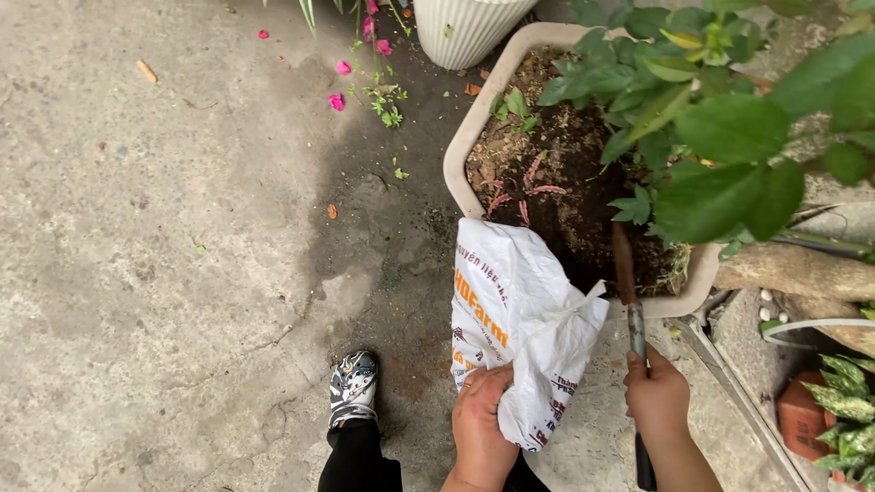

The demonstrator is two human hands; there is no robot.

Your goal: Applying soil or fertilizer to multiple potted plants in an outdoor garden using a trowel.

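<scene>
My left hand (481, 421) grips the lower part of a white plastic sack (519, 310) with orange and brown print, its top resting against the rim of a beige planter (460, 146). My right hand (658, 396) is closed on the handle of a rusty hand trowel (627, 273), whose blade reaches into the planter's dark soil (565, 182). A leafy green plant (720, 137) grows from the planter's right side and hides part of the soil.
A white ribbed pot (469, 27) stands behind the planter. Pink petals (339, 87) lie scattered on the concrete ground (155, 273). My patterned shoe (353, 383) is at the bottom. A terracotta pot (802, 415) and spotted leaves (852, 405) sit at right.
</scene>
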